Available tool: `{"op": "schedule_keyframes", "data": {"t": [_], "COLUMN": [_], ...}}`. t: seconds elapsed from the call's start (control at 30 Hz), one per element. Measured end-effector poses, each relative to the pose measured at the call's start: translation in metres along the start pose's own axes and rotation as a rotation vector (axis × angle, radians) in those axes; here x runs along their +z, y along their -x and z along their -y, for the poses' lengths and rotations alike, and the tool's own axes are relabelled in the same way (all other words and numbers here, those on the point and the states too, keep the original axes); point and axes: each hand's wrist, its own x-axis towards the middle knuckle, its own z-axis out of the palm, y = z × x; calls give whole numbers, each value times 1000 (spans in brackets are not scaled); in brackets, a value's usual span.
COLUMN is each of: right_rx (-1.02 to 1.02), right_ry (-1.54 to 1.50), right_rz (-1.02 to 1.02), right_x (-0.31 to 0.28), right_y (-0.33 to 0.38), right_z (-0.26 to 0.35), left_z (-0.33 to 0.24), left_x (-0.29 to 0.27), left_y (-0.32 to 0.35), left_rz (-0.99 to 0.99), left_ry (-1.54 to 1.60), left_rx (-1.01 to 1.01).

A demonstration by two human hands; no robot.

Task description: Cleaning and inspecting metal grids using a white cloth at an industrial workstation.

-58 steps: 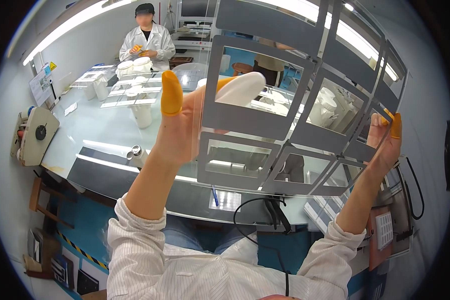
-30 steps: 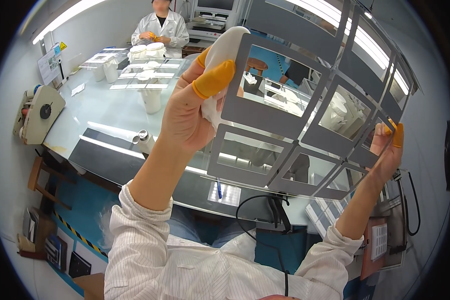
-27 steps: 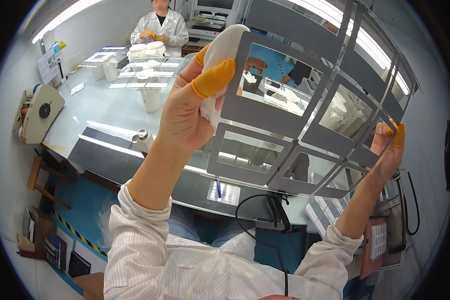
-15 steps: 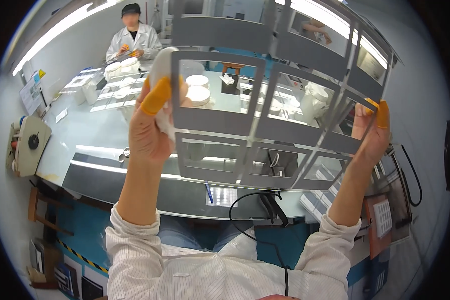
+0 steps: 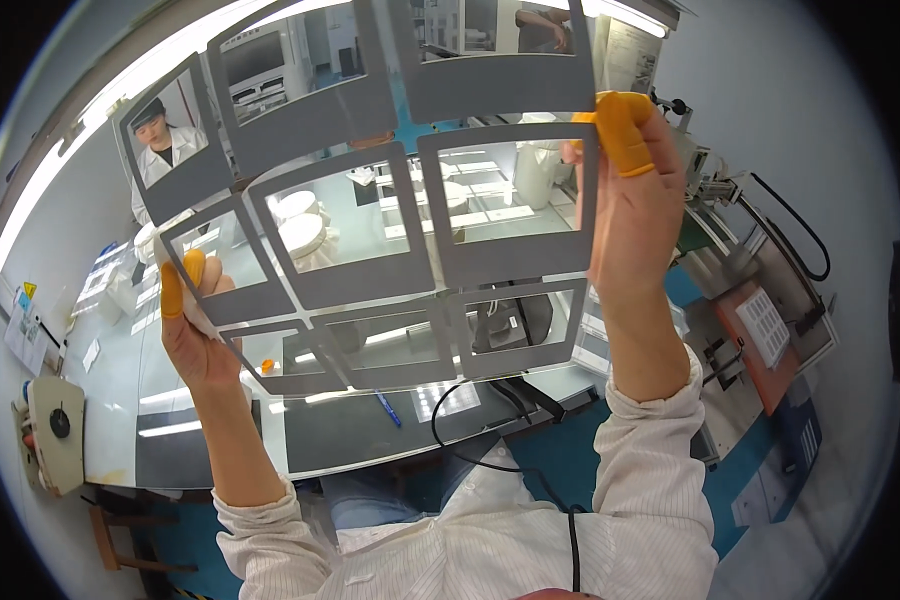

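Note:
In front of me a large clear sheet (image 5: 515, 258) printed with rows of grey rectangular frames is held up off the table, tilted with its left side lower. My left hand (image 5: 202, 350) grips its lower left edge, with yellow finger cots on its thumb and a finger. A white cloth (image 5: 198, 312) is partly visible between that hand and the sheet. My right hand (image 5: 635, 230), also wearing yellow finger cots, pinches the right edge higher up; some of its fingers are behind the sheet.
Under the sheet, a glass-topped table (image 5: 120, 425) bears a blue pen (image 5: 388, 408), a gridded paper (image 5: 448, 402) and white round stacks (image 5: 303, 235). A black cable (image 5: 490, 467) hangs before me. A beige machine (image 5: 55, 435) stands left; a person (image 5: 175, 148) in white shows through the sheet.
The sheet has shifted left and turned so that its right side is now higher. My left hand has moved left and down, my right hand left and slightly up. Both still hold it.

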Motion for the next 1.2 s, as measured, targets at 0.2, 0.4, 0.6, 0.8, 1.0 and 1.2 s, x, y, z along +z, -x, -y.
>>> {"op": "schedule_keyframes", "data": {"t": [0.2,0.4,0.6,0.8,1.0,1.2], "right_rx": [-88,-120,-145,-137,-171,-55], "right_ry": [100,160,159,184,94,141], "right_rz": [122,108,149,138,113,-34], "right_x": [6,3,6,1,-5,-28], "right_y": [18,49,59,61,65,59], "right_z": [-6,-10,-10,-9,-21,-23], "left_z": [-3,7,11,13,15,18], "left_x": [-10,-23,-32,-24,-19,-6], "left_y": [12,36,50,53,57,66], "left_rz": [-3,48,-59,-57,-106,-220], "left_ry": [-24,17,-10,-23,-64,-100], "left_rx": [-2,-28,34,58,171,164]}}
